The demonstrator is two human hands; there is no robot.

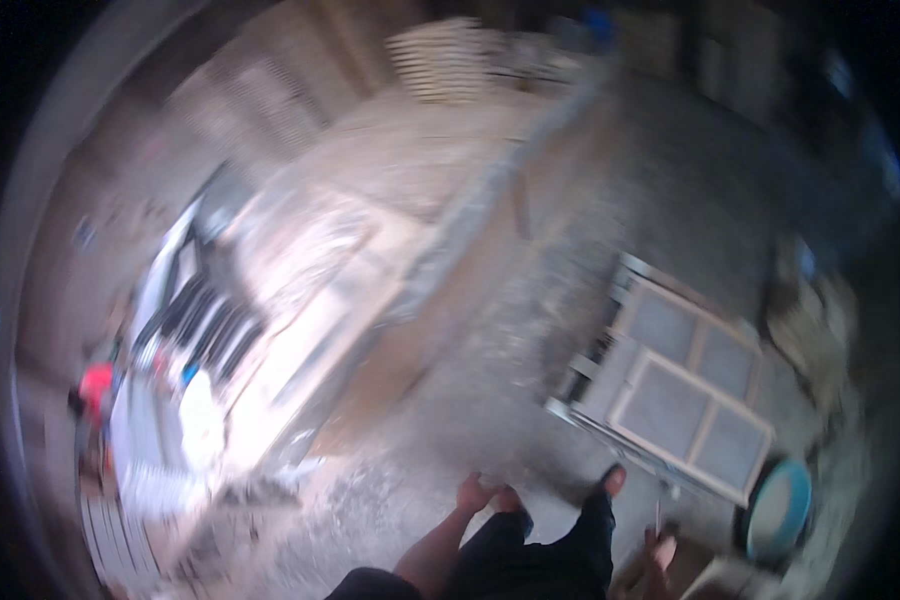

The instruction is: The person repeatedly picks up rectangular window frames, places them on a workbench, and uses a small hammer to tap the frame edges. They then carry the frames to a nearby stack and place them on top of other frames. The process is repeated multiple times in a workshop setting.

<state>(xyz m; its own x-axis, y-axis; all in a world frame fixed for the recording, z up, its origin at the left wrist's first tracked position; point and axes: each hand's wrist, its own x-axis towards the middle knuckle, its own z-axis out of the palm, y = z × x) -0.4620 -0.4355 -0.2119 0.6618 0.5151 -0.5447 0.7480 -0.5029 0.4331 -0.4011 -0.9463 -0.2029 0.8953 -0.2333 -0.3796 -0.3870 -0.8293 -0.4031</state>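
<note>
Left hand (477,494) hangs open and empty; the panelled frame (678,385) lies ahead to its right, long axis slanting away, nearer the right hand (660,550), grip indistinct

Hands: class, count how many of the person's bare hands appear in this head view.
2. The left hand hangs low at centre beside the dark trousers; the right hand sits lower right. Blur may hide other people's.
</note>
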